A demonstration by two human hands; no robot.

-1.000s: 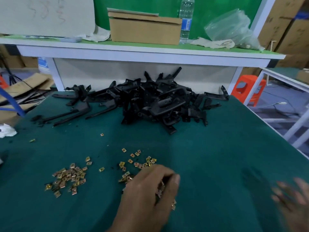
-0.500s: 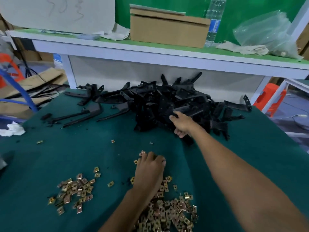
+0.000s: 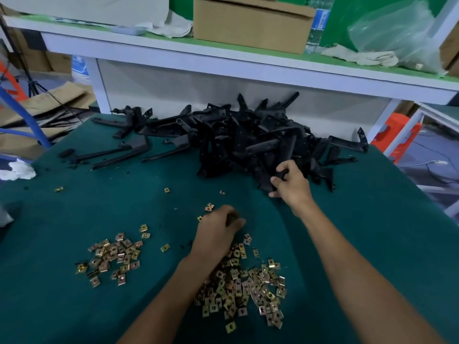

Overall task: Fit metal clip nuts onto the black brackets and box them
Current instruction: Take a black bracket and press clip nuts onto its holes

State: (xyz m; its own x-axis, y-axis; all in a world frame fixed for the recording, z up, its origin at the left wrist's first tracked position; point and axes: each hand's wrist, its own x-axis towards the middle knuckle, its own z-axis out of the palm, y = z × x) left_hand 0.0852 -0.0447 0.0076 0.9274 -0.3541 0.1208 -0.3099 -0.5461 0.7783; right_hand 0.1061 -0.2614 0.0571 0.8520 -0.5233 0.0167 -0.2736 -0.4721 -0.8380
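Note:
A heap of black brackets (image 3: 248, 140) lies at the far side of the green table (image 3: 74, 306). My right hand (image 3: 290, 184) grips one black bracket (image 3: 270, 181) at the heap's near edge. My left hand (image 3: 218, 229) is curled, knuckles up, over the far end of a large pile of brass clip nuts (image 3: 243, 289); what its fingers hold is hidden. A smaller pile of clip nuts (image 3: 114, 256) lies to the left, with single nuts scattered around.
A cardboard box (image 3: 250, 21) stands on the raised white shelf (image 3: 223, 58) behind the heap, beside a water bottle (image 3: 318, 23) and a clear plastic bag (image 3: 392, 33). White crumpled paper (image 3: 19, 168) sits at the table's left edge. An orange stool (image 3: 397, 135) stands right.
My right hand came in from the lower right, reached the bracket heap and closed on one bracket. My left hand stayed curled over the clip nuts. The view tilted down.

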